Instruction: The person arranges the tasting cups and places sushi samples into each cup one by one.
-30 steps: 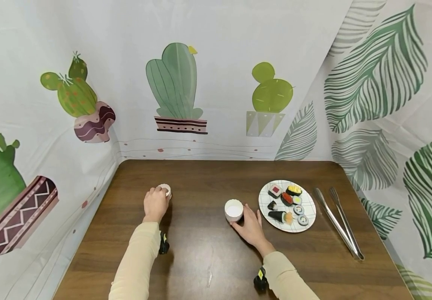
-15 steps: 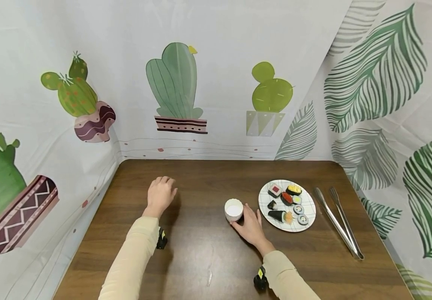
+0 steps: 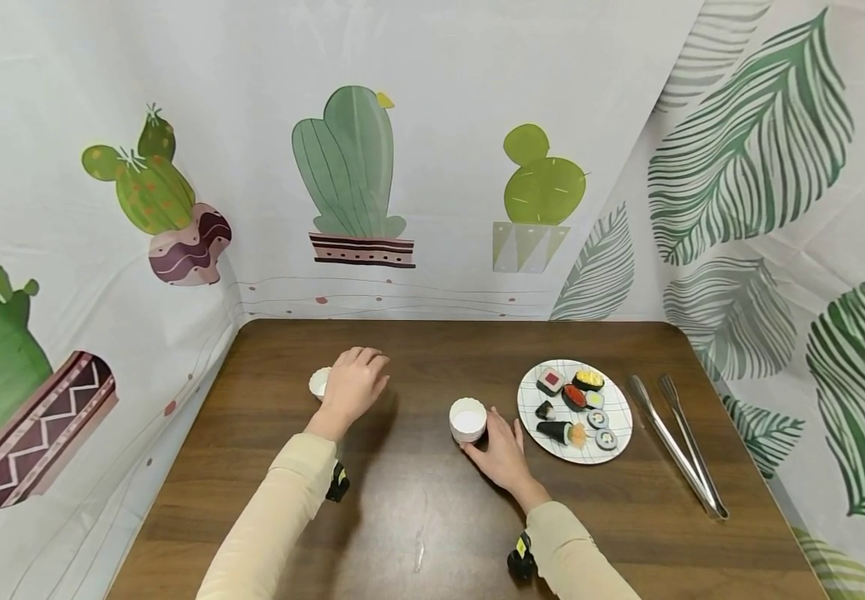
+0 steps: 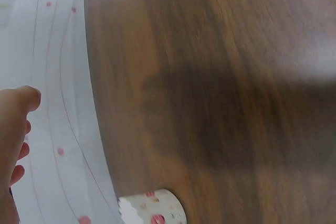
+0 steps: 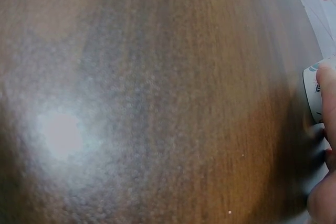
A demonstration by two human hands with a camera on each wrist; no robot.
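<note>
A small white baking cup with a scalloped rim stands at the back left of the table; its printed side shows in the left wrist view, where I see that cup at the bottom edge. My left hand hovers just right of it, fingers loosely bent around nothing, and hides part of it. Nearer the middle, my right hand grips a second white baking cup from its right side, thumb at the front. In the right wrist view, a finger lies against this patterned cup.
Right of the right hand is a round checked plate bearing several sushi pieces. Beyond it lie metal tongs. Printed cloth walls the back and both sides of the brown table.
My left hand has let go of the left cup and moved up and right, uncovering it. The right hand has stayed in place on its cup.
</note>
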